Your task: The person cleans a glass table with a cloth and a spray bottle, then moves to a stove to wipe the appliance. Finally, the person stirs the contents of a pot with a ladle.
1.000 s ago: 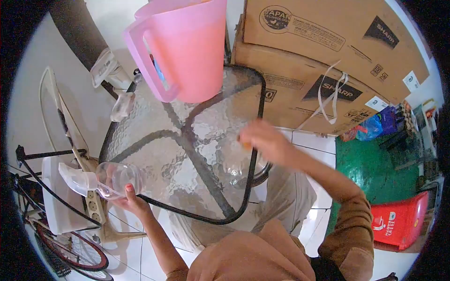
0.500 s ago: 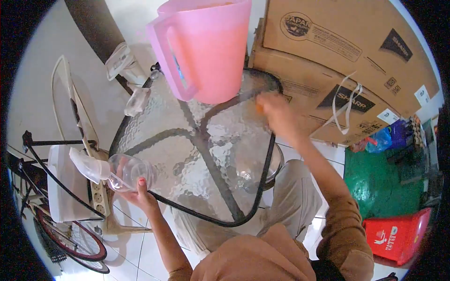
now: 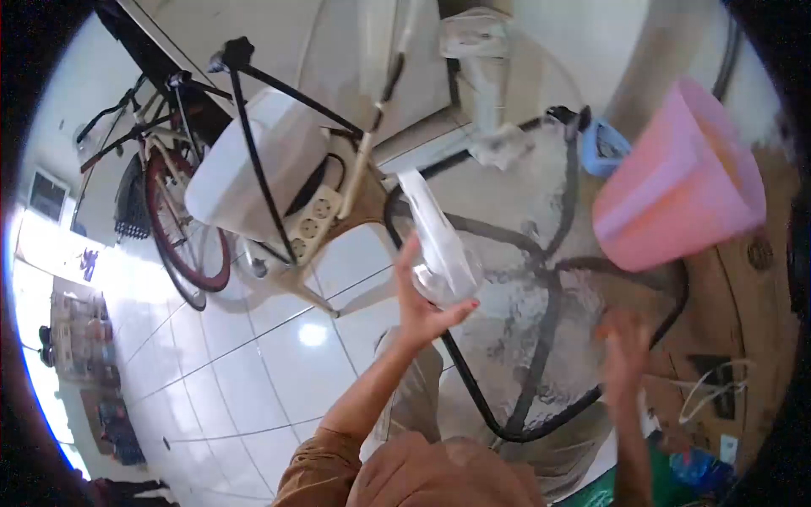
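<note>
My left hand (image 3: pixel 420 308) is wrapped round a clear plastic container (image 3: pixel 463 281) with a long whitish, spout-like top (image 3: pixel 429 221). The container is tilted, held above the left edge of the glass table (image 3: pixel 498 342); its exact kind I cannot make out. Over the right side of the table is my right hand (image 3: pixel 623 346), smeared by motion, so its fingers and anything in them do not show clearly. Beyond it stands a large pink plastic pitcher (image 3: pixel 655 198) with orange colour showing inside.
Behind the pitcher is a blue container (image 3: pixel 605 145). A crumpled clear plastic item (image 3: pixel 500 148) lies at the table's far edge. Left of the table are a stool (image 3: pixel 355 221) with a power strip (image 3: pixel 312 226) and a white bin (image 3: pixel 258 156), then a bicycle (image 3: pixel 177 211). Cardboard boxes (image 3: pixel 718 296) stand right.
The view has swung left, bringing in the bicycle and more floor. My left hand still holds the clear container, now tipped differently. My right hand, earlier beside something orange, has come nearer my body.
</note>
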A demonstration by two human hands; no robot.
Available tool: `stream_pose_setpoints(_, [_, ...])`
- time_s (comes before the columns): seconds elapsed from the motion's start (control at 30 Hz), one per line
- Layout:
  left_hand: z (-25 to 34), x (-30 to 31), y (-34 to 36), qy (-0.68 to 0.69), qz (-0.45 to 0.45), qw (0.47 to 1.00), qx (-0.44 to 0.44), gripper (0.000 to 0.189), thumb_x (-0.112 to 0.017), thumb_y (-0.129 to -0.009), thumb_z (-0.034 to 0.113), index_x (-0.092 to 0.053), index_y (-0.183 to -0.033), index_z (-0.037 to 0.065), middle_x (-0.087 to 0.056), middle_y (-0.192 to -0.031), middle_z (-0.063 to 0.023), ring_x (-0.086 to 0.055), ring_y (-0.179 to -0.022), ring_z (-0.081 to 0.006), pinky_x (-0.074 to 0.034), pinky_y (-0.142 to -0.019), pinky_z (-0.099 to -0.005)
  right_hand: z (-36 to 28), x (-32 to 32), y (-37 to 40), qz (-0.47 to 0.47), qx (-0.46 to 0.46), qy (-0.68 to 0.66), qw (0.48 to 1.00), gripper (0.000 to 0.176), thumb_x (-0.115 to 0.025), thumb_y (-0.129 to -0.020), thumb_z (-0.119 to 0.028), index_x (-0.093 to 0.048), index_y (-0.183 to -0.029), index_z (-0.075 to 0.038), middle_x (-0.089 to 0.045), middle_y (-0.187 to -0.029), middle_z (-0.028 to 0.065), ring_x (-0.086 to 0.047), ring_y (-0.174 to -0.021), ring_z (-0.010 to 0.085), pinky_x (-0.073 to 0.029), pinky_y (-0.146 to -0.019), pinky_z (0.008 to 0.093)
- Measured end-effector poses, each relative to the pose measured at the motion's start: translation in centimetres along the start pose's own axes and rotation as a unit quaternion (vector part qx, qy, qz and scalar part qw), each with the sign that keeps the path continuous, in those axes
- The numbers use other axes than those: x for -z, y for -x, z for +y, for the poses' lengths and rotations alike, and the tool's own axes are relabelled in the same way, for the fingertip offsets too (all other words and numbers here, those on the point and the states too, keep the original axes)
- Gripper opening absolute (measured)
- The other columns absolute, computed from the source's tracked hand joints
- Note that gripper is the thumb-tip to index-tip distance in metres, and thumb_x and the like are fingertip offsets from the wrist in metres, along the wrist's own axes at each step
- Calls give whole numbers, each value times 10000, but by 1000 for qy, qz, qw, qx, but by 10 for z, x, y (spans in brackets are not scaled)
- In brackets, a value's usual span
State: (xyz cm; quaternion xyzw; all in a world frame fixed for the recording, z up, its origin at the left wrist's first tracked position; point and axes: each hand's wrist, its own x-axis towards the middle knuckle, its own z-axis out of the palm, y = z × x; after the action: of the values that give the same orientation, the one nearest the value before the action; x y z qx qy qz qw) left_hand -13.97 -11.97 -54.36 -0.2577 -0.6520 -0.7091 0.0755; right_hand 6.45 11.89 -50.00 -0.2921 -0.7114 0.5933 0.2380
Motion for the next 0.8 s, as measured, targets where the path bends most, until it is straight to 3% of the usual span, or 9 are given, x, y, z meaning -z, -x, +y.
stream_pose_setpoints(0.03, [-1,4,6,-45,0,999,-12,1078,-852,-574,358,-227,-1378,4,-351,-1344,-170,-356,-1260,-294,-337,-1008,-415,3,-12,21,-80,-52,-97,991,211,-605,-778,-79,-610,-989,-69,-591,-999,97,-560,-916,280,-452,-815,399])
stream_pose_setpoints(0.07, [-3,7,6,-49,5,999,-3,1078,-852,-574,358,-227,-1378,4,-351,-1344,-170,-356,-1260,-294,-337,-1008,-415,-18,-28,34,-151,178,163,959,268,-608,-764,-68,-606,-1032,-80,-585,-1049,90,-549,-931,279,-447,-817,396])
stream_pose_setpoints(0.1, [-4,9,6,-70,-20,997,-15,1065,-853,-581,307,-197,-1372,26,-390,-1295,-169,-408,-1206,-288,-356,-990,-433,-40,-41,43,-206,389,398,805,326,-611,-751,-57,-602,-1075,-91,-579,-1100,83,-538,-945,279,-442,-820,392])
stream_pose_setpoints(0.17, [21,18,5,-93,-44,995,-15,1058,-853,-588,257,-167,-1365,48,-428,-1246,-168,-460,-1152,-282,-375,-972,-451,-44,-70,23,-253,365,374,814,373,-597,-729,-20,-593,-1097,-85,-566,-1169,79,-516,-989,290,-431,-836,408])
stream_pose_setpoints(0.27, [88,30,-11,-156,-54,985,-52,1080,-880,-539,249,-211,-1365,56,-507,-1185,-227,-566,-1016,-347,-457,-857,-440,-54,-146,-67,-197,350,353,845,385,-569,-739,16,-590,-1113,-76,-567,-1176,71,-511,-985,308,-412,-864,411])
stream_pose_setpoints(0.4, [138,59,5,-132,6,991,21,1041,-877,-560,224,-211,-1351,97,-494,-1191,-245,-551,-1028,-331,-466,-835,-441,-70,-244,-116,-122,367,301,871,273,-596,-765,-28,-623,-1029,-93,-615,-1077,53,-536,-899,272,-426,-800,389])
stream_pose_setpoints(0.47, [165,80,14,-137,-12,984,116,1033,-829,-602,231,-161,-1384,128,-444,-1210,-184,-470,-1099,-292,-409,-901,-441,-77,-271,-110,-125,334,297,886,243,-606,-757,-32,-639,-990,-95,-627,-1056,29,-537,-902,258,-435,-788,378])
stream_pose_setpoints(0.6, [223,108,32,-162,-25,975,153,1051,-835,-608,212,-134,-1388,135,-421,-1230,-190,-464,-1107,-291,-421,-886,-433,-79,-243,-40,-200,361,261,872,235,-619,-737,-26,-662,-957,-99,-640,-1039,27,-542,-909,253,-450,-773,385])
stream_pose_setpoints(0.8, [295,122,52,-139,37,952,270,1038,-832,-620,229,-139,-1378,80,-381,-1267,-164,-424,-1150,-287,-407,-927,-438,-83,-62,72,-281,342,347,827,284,-658,-730,-53,-650,-1008,-106,-615,-1087,51,-571,-849,231,-482,-698,374])
